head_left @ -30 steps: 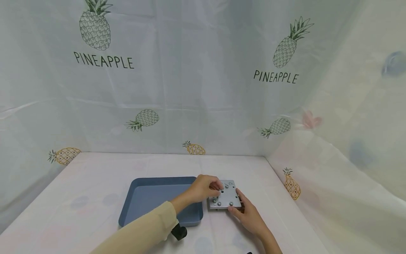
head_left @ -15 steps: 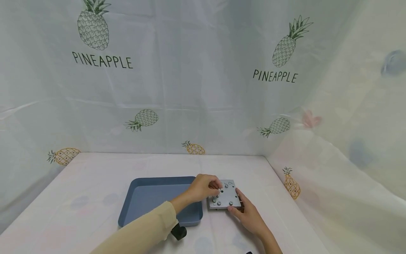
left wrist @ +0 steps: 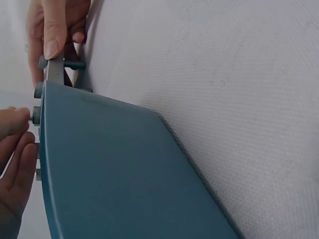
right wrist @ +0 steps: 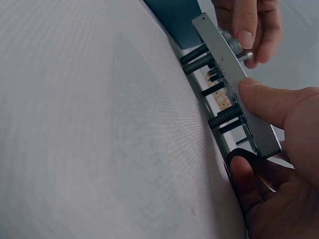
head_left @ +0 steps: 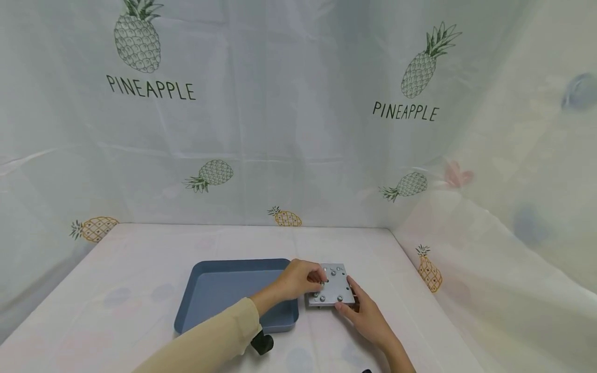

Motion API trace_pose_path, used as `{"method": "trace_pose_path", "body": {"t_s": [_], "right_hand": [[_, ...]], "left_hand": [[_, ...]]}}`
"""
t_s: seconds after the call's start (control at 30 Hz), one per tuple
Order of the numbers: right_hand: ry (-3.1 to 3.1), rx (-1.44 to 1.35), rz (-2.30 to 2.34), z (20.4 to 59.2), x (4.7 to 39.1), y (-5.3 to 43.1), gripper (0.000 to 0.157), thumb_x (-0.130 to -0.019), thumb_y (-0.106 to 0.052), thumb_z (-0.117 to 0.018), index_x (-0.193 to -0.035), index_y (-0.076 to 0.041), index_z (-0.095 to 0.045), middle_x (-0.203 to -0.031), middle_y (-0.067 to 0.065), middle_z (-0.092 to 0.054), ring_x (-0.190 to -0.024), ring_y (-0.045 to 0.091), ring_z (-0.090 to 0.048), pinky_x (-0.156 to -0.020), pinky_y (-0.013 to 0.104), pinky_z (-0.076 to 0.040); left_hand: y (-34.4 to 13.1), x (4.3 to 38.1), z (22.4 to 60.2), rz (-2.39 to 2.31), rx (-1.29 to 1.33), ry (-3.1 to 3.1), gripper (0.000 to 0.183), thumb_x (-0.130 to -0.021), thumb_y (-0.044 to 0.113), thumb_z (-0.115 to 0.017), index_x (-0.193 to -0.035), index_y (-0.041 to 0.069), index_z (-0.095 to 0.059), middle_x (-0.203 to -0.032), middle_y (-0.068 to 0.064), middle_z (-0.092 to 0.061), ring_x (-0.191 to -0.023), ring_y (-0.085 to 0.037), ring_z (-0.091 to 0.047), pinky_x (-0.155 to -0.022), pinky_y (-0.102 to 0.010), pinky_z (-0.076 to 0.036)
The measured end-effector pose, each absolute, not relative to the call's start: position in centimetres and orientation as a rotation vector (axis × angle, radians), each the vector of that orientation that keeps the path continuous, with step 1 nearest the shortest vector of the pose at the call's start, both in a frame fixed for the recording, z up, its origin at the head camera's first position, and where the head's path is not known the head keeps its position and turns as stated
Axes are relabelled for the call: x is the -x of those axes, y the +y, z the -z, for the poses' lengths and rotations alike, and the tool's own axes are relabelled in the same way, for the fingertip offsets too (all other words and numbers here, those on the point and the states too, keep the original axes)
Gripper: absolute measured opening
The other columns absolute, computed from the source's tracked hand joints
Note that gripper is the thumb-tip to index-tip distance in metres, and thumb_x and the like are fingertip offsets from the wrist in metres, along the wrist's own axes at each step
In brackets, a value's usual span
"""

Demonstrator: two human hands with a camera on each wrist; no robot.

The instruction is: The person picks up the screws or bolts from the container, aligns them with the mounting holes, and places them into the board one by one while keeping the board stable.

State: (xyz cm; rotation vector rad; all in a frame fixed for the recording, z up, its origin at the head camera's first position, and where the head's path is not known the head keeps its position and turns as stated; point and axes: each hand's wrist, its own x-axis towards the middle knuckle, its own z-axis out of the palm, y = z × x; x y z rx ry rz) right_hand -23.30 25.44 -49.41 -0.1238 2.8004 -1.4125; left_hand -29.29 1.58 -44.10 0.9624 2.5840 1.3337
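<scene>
A silver metal plate (head_left: 337, 289) with several bolts (head_left: 340, 298) through it stands on the table just right of the tray. In the right wrist view, threaded bolt shanks (right wrist: 227, 116) stick out beneath the plate (right wrist: 224, 62). My right hand (head_left: 366, 315) grips the plate's near right corner, thumb on its face and fingers by its edge. My left hand (head_left: 298, 278) is over the plate's left part, thumb and fingertips pinching a small silver pin-like piece (right wrist: 245, 56) at the surface. The fingers hide most of that piece, so its kind is unclear.
A blue rectangular tray (head_left: 224, 290) lies left of the plate, under the left forearm. A black object (head_left: 263, 342) shows near the left cuff. Pineapple-printed curtains (head_left: 289, 129) enclose the white-covered table (head_left: 140, 311) at the back and right.
My left fingertips have shifted slightly down toward the plate's left side. The right hand and plate stay in place.
</scene>
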Motion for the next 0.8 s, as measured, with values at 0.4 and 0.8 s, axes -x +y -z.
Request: {"method": "trace_pose_path", "body": {"t_s": [0.4, 0.8], "right_hand": [[2.81, 0.122, 1.419, 49.2, 22.8, 24.9, 0.092, -0.095, -0.04, -0.08, -0.167, -0.01, -0.031, -0.157, 0.015, -0.053, -0.114, 0.015, -0.063, -0.1, 0.036, -0.054], [2.891, 0.295, 1.297, 46.7, 22.7, 25.8, 0.091, -0.097, -0.036, -0.079, -0.166, -0.004, -0.029, -0.164, 0.024, -0.04, -0.139, 0.044, -0.055, -0.104, 0.046, -0.055]], "left_hand": [[-2.2, 28.6, 42.8, -1.282, -0.982, 2.747, 0.016, -0.096, 0.01, -0.078, -0.112, 0.015, -0.079, -0.108, 0.002, -0.078, -0.098, -0.011, -0.07, -0.088, -0.031, -0.058], [-15.8, 24.2, 39.2, -1.094, -0.687, 3.168, 0.03, -0.099, 0.02, -0.077, -0.128, 0.02, -0.074, -0.131, -0.004, -0.073, -0.125, -0.033, -0.066, -0.102, -0.059, -0.052]]}}
